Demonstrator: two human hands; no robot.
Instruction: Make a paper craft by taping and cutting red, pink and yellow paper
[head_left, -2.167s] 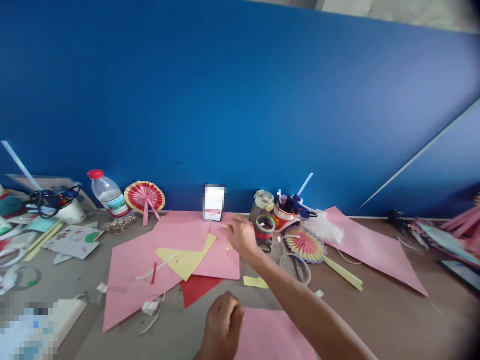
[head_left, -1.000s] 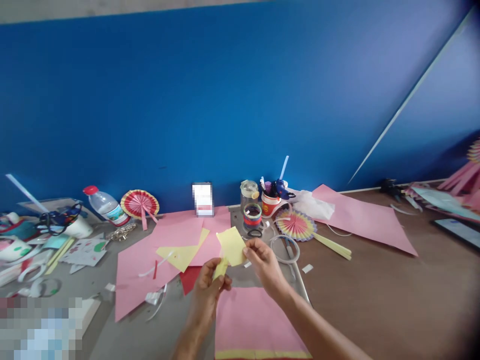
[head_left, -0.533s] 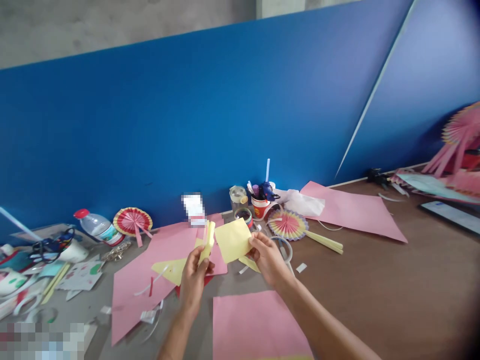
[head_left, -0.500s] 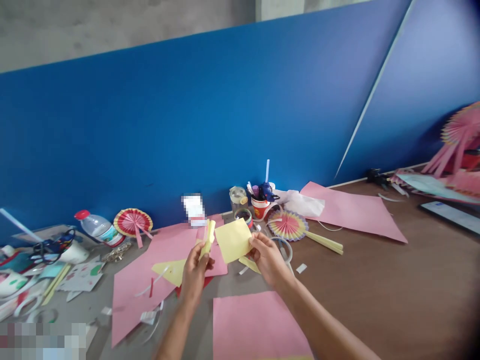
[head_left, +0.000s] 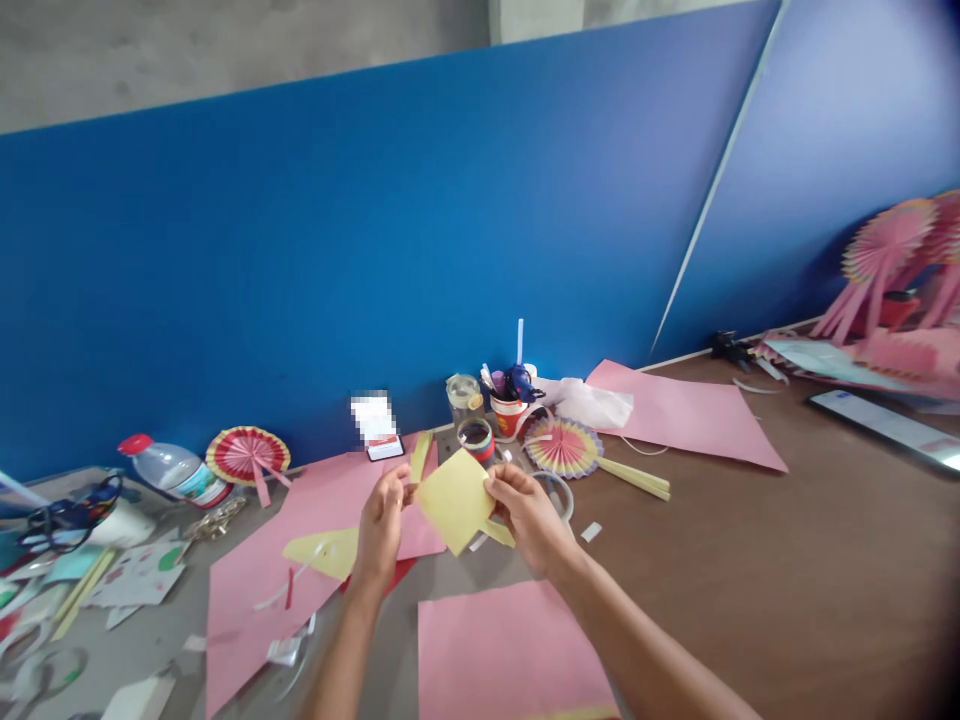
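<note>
A square of yellow paper (head_left: 454, 500) is pinched at its right corner between the thumb and fingers of my right hand (head_left: 529, 510). It hangs tilted above the desk, one corner pointing down. My left hand (head_left: 384, 525) is beside the square's left corner, its fingers loosely curled and seemingly holding nothing; whether the fingertips touch the paper is unclear. Just behind that hand is a folded yellow strip (head_left: 422, 455), over pink paper. Another yellow paper piece (head_left: 322, 552) lies on the large pink sheet (head_left: 247, 570) to the left.
A pink sheet (head_left: 510, 650) lies nearest me. Behind stand a phone (head_left: 384, 450), a glass jar (head_left: 465, 397), a tape roll (head_left: 476, 435) and a pen cup (head_left: 508, 415). Paper fans (head_left: 564, 447) lie about. A bottle (head_left: 176, 470) and scissors sit left; another phone (head_left: 892, 430) lies right.
My left hand has let go of the folded yellow strip, which now sits behind it. The yellow square has turned to stand on a corner. The view has shifted slightly right.
</note>
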